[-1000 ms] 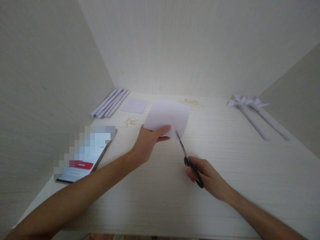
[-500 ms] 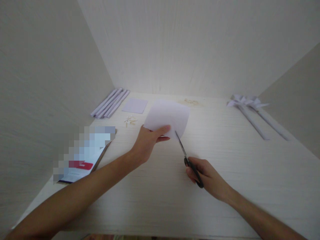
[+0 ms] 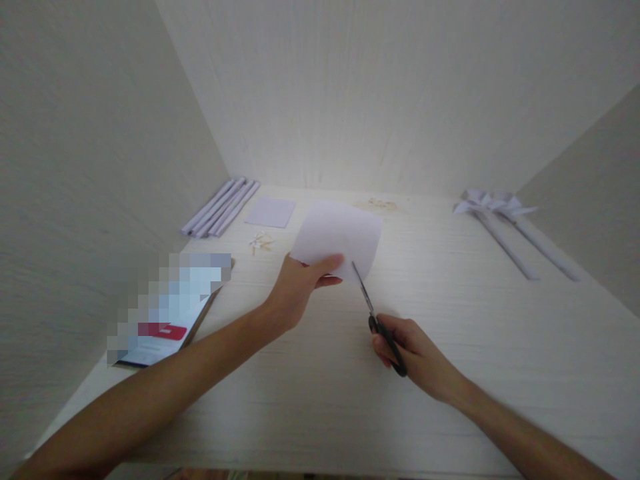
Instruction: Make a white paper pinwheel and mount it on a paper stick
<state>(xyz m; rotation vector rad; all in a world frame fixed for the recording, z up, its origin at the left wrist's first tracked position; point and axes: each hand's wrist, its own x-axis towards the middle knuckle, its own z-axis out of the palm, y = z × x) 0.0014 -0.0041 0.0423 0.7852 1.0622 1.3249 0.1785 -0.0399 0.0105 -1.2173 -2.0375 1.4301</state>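
Head view: the left hand [image 3: 294, 288] pinches a white paper sheet [image 3: 337, 230]. The right hand [image 3: 423, 357] holds black-handled scissors [image 3: 386, 335], tips at the sheet's near right part.

- The head view looked from above and behind the fingers [image 3: 329, 283] of the left hand [image 3: 293, 283] and those of the right hand [image 3: 420, 360].
- It faced forward and down: the white tabletop [image 3: 320, 407] spread beneath the fingers, its near edge low in the picture, and the back wall [image 3: 350, 87] rose beyond them.
- It was near enough for both forearms [image 3: 190, 360] to reach in from the lower corners, behind the fingers.
- It was wide enough to take in the smartphone [image 3: 175, 313] left of the fingers and side walls [image 3: 100, 133] either side.
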